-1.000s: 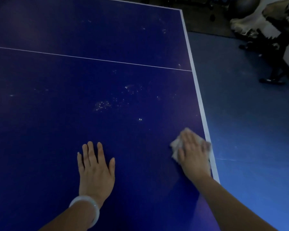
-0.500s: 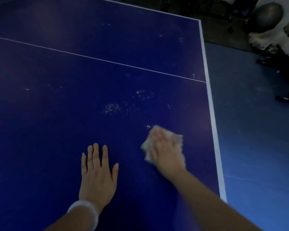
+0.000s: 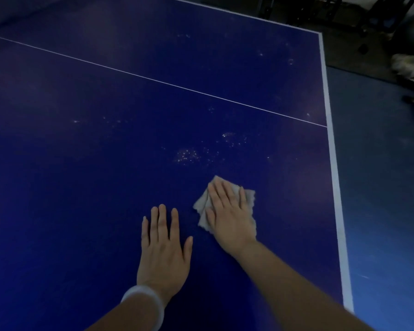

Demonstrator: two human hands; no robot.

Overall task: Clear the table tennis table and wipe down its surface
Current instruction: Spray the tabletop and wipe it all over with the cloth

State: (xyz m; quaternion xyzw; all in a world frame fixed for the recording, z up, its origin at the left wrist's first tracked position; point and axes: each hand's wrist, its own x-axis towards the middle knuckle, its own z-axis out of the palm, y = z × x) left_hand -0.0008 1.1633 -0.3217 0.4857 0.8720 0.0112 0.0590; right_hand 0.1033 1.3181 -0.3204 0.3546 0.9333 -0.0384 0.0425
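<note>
The cloth (image 3: 225, 201), pale and crumpled, lies flat on the table tennis table (image 3: 81, 187) under the right hand (image 3: 230, 216), which presses it down with straight fingers spread over it. Ragged edges of the cloth show past the hand at 9 o'clock, at 12 o'clock and at 3 o'clock. The left hand (image 3: 164, 249) rests palm down on the bare blue surface just beside the cloth, at its 8 o'clock, fingers straight and slightly apart, holding nothing. A pale bangle (image 3: 146, 299) circles the left wrist.

At 12 o'clock from the cloth, near it, a patch of pale specks (image 3: 187, 155) dots the surface, with a smaller scatter further toward 1 o'clock. A thin white centre line (image 3: 153, 78) crosses the table beyond them, running from 10 o'clock to 2 o'clock. The white edge stripe (image 3: 332, 151) runs down the table's side at 3 o'clock from the cloth, well apart from it. Past the stripe is a blue floor (image 3: 387, 187). At 1 o'clock, in the far corner of the room, stand dark frames and a pale shape, too dim to tell.
</note>
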